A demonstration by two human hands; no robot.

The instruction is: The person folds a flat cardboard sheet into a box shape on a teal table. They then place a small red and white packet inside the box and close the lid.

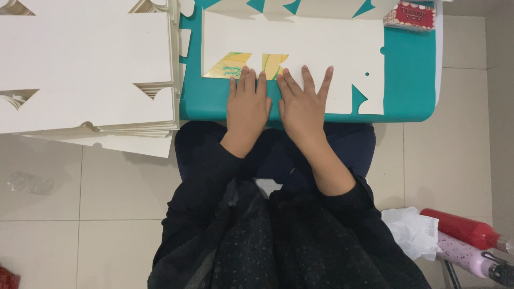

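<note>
Both hands, left hand [247, 104] and right hand [302, 104], press flat on the white card sheet [321, 45].

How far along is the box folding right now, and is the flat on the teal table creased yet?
Done: one near flap of the white die-cut flat is folded over, its yellow-green printed side facing up. In hand: left hand and right hand press flat, side by side, on that near edge. Left: the other flaps lie unfolded on the teal table, and a tall stack of flats sits alongside.

Bright, even indoor light, soft shadows and mild glare on the white card; sharp focus throughout.
</note>
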